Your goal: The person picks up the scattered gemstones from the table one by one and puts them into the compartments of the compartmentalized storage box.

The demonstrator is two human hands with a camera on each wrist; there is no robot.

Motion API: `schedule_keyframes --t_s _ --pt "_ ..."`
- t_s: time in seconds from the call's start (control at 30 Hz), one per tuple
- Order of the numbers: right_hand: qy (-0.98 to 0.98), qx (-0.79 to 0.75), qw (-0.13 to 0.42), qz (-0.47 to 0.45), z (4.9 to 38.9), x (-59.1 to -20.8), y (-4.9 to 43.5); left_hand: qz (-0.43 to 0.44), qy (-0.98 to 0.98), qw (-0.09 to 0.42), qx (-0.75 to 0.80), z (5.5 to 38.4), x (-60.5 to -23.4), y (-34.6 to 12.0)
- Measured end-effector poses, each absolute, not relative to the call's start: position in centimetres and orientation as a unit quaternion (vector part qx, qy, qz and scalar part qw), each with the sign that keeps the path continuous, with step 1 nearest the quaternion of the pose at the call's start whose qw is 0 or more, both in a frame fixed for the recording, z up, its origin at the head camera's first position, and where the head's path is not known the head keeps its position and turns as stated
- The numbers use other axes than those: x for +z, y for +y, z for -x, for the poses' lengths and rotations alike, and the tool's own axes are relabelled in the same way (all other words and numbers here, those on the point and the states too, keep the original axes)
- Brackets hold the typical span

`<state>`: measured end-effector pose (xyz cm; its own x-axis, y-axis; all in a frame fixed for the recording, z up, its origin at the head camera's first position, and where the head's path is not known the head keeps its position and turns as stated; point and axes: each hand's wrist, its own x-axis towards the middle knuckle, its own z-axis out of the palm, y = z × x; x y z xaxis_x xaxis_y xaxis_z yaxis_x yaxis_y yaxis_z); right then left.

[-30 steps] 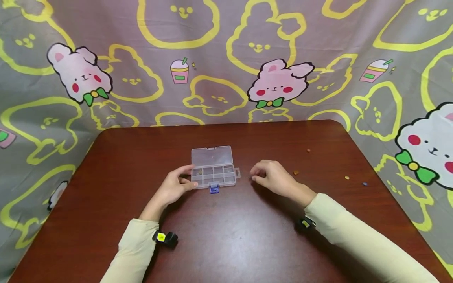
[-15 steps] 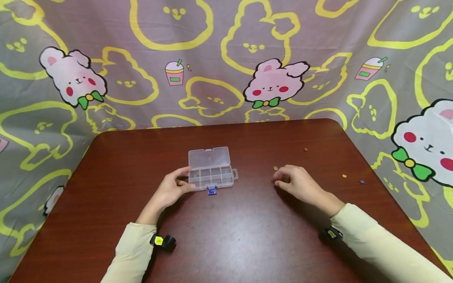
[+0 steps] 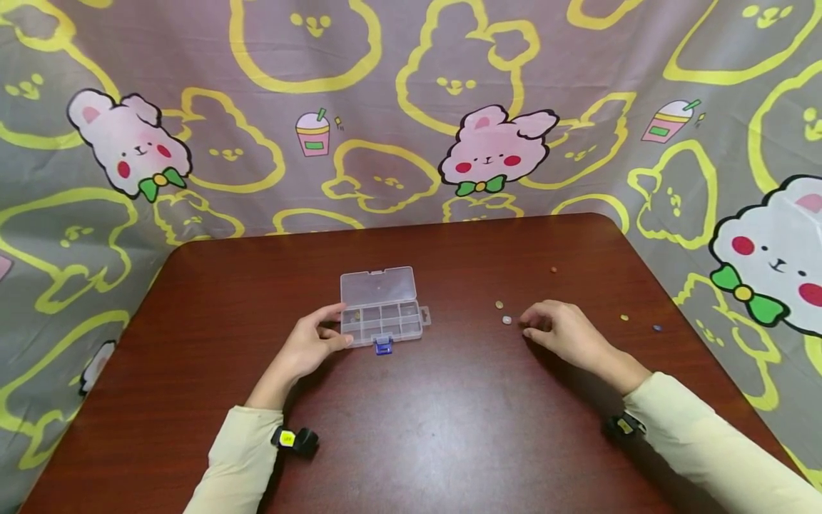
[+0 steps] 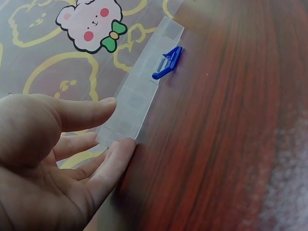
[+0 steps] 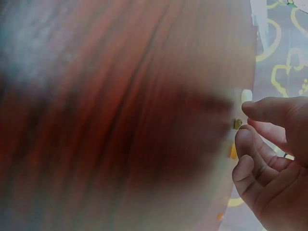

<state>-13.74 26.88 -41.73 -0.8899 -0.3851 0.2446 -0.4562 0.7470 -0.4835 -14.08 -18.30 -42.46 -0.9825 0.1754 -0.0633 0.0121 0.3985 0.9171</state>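
Your R hand (image 3: 568,331): grip parted, empty; white bead-like pc. (image 3: 506,320) at its 9 o'clock. L hand (image 3: 311,343) pinches divided box (image 3: 390,314).

Rectangular translucent plastic compartment box (image 3: 392,330): flat on the table (image 3: 417,428), lid (image 3: 377,287) open along the far long side. Interior: two rows of four cells; one small yellowish piece (image 3: 357,315) in the far-left cell. Blue plastic latch (image 3: 383,348): swung outward at the near edge. Small white rounded piece (image 3: 506,320): right of the box, apart from it, near a small dull-yellow rounded piece (image 3: 499,305).
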Motion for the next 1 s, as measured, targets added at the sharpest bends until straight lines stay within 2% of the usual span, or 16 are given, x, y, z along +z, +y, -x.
schedule_keyframes --t_s 1.0 --pt "-0.943 0.259 0.045 -0.202 14.56 -41.66 27.10 -0.054 0.835 0.077 0.542 13.95 -42.34 -18.29"
